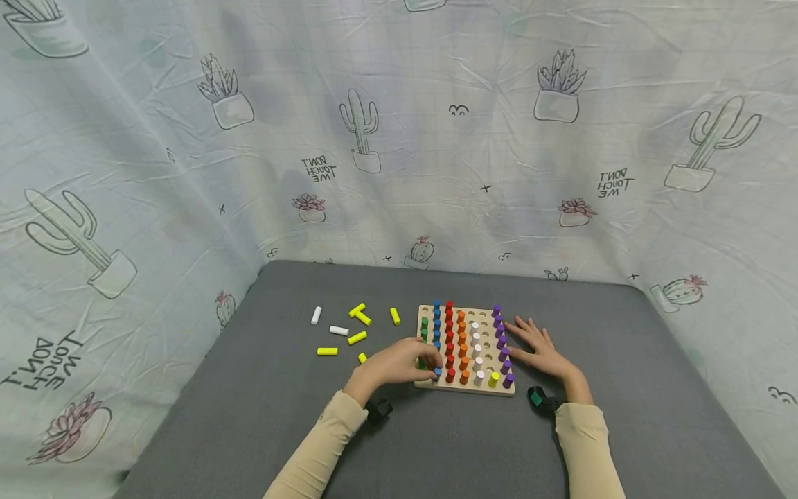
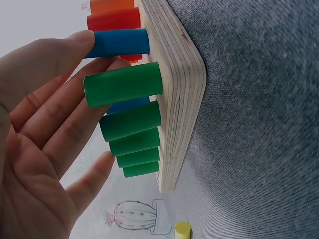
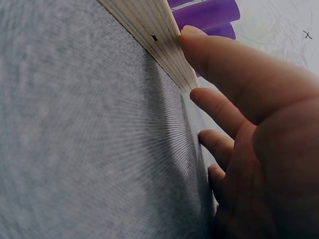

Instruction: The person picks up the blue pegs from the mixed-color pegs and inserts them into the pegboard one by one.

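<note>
A wooden pegboard holds upright coloured pegs in rows. My left hand is over its near left corner. Between thumb and index finger it pinches a blue peg at the near end of the blue row, the peg's lower end at the board. Green pegs stand beside these fingers, partly hidden by the hand in the head view. With fingers spread, my right hand rests along the board's right side, next to the purple pegs. Its thumb is right at the board's edge.
Loose yellow pegs and two white pegs lie on the grey table left of the board. Red pegs, orange pegs and white pegs stand in the middle rows, with one yellow peg near the front. A printed curtain surrounds the table.
</note>
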